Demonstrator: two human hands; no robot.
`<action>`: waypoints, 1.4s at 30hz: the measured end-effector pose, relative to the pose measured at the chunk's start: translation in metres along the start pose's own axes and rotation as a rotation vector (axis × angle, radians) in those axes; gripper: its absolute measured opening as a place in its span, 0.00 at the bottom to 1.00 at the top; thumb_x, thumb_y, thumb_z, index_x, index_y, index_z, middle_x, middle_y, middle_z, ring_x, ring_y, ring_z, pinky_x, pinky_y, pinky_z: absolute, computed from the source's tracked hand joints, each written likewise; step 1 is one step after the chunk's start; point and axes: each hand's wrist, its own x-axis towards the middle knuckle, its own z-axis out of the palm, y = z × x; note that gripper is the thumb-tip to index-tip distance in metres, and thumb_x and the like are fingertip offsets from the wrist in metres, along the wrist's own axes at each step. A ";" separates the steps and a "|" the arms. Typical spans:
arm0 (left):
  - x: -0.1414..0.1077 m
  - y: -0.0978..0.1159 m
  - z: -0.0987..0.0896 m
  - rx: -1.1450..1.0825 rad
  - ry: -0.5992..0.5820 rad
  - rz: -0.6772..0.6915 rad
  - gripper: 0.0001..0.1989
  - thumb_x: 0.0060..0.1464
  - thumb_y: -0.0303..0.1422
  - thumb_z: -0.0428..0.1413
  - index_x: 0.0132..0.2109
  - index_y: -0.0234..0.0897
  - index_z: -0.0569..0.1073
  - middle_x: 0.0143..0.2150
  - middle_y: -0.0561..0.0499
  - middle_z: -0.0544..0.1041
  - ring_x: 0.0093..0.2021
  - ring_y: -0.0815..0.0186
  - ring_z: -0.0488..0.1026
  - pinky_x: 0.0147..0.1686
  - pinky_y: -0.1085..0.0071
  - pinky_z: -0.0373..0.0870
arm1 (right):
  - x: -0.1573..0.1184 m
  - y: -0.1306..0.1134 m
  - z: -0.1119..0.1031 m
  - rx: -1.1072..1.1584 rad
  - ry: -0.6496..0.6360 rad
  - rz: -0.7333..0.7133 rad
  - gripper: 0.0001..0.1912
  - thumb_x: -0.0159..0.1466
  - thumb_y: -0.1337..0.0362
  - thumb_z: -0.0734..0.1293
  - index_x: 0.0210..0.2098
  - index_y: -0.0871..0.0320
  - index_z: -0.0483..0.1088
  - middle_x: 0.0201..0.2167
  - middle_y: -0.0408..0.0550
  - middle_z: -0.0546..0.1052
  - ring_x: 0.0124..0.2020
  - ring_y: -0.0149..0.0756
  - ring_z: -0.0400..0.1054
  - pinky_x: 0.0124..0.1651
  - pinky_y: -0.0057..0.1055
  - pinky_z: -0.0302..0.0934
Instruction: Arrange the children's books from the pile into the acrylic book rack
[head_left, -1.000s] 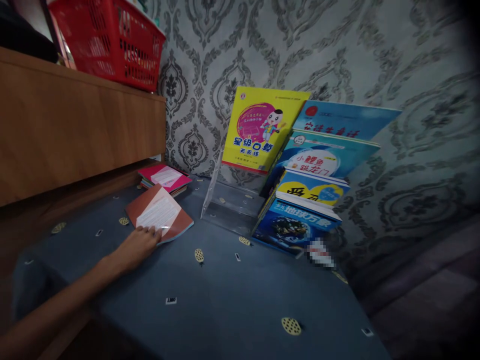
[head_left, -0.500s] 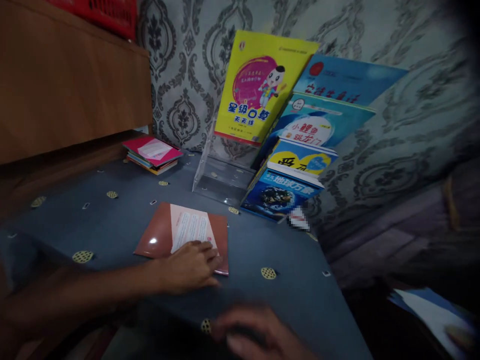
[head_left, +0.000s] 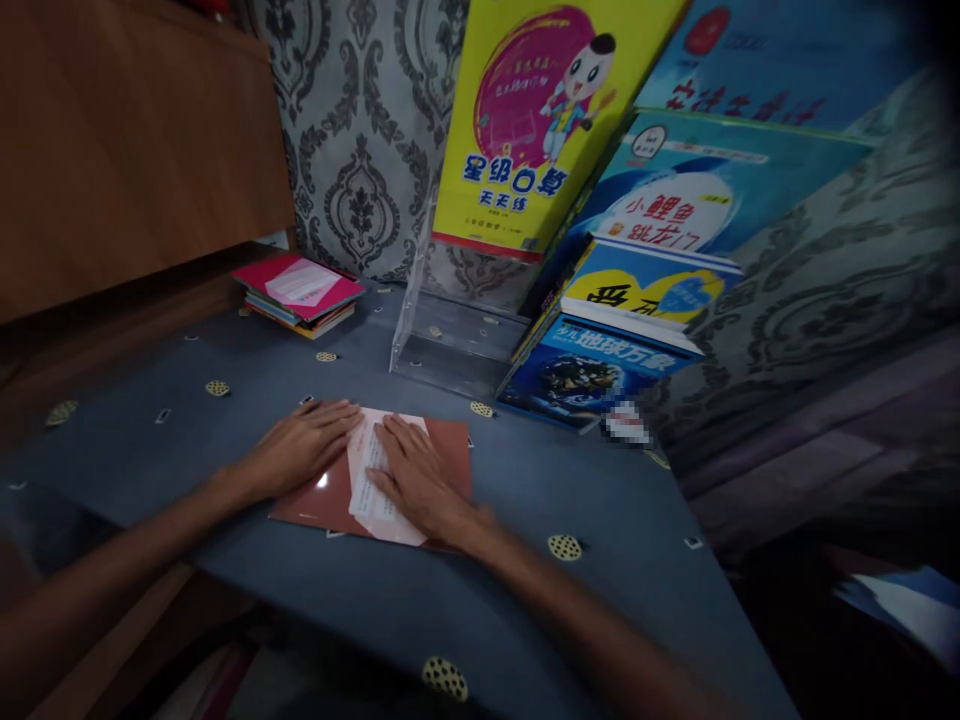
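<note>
Resting flat on the brown book (head_left: 367, 485), on the table (head_left: 517, 490), my left hand (head_left: 307, 445) and right hand (head_left: 421, 478) have fingers outstretched, gripping nothing; half a second ago only my left touched it. Both partly hide it. The yellow book (head_left: 540, 130) is cut off above.

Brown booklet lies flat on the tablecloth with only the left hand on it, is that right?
Not quite: in the head view, the right hand rests on the brown booklet too, beside the left hand. The booklet does lie flat on the tablecloth.
</note>
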 end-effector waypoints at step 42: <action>-0.050 0.039 0.026 0.025 0.158 0.234 0.25 0.60 0.49 0.57 0.62 0.50 0.73 0.63 0.45 0.75 0.59 0.51 0.75 0.57 0.56 0.74 | -0.087 -0.018 -0.036 -0.172 0.104 0.332 0.36 0.70 0.49 0.62 0.70 0.63 0.56 0.71 0.64 0.58 0.73 0.53 0.49 0.72 0.54 0.41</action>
